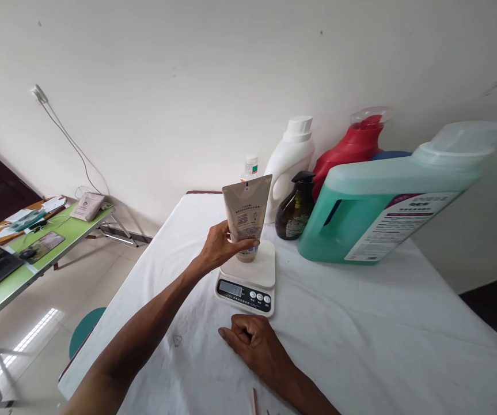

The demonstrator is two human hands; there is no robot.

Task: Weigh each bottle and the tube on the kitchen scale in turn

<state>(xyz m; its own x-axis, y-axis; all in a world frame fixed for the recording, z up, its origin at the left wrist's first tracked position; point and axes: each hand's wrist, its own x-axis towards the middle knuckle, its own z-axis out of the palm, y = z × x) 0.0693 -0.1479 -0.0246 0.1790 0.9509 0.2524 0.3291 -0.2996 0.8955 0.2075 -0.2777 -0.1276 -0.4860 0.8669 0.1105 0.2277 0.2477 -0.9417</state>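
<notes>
My left hand (222, 246) is wrapped round a beige squeeze tube (248, 210) with printed text, thumb across its lower front. The tube stands cap end down over the platform of a white kitchen scale (265, 266); whether its full weight rests there I cannot tell. Buttons and a small display (231, 289) sit on the scale's near side, the digits too faint to read. Just in front of the scale, my right hand (257, 343) lies on the white cloth, fingers curled into a loose fist with nothing seen in them.
Behind the scale stand a small clear bottle (251, 167), a white jug (291, 158), a dark pump bottle (295, 210), a red bottle (347, 150) and a large green jug (386, 202). A pinkish stick (254, 400) lies near the front. At left is a green table (64, 245) with a laptop.
</notes>
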